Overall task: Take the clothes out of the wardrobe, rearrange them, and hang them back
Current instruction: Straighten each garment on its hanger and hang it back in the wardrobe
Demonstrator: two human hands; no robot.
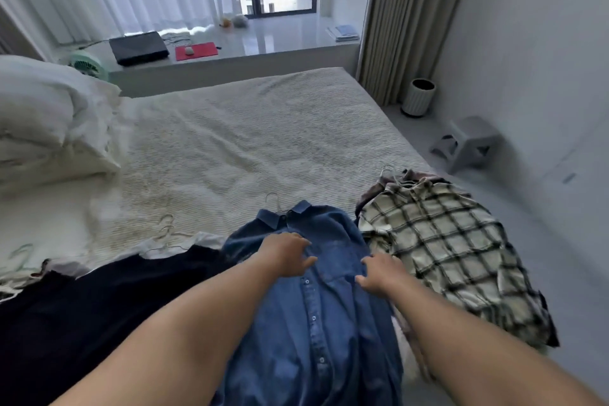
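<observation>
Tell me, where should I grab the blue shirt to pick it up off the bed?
Probably by the wire hanger hook poking out past the collar of the blue shirt, reaching in from the far end of the bed. The shirt lies flat with the hook sticking free, so lifting there should keep it hanging straight.

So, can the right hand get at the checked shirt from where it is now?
Probably yes. The right hand rests on the blue shirt, and the checked shirt lies right beside it on the bed, uncovered on top, with nothing between them.
</observation>
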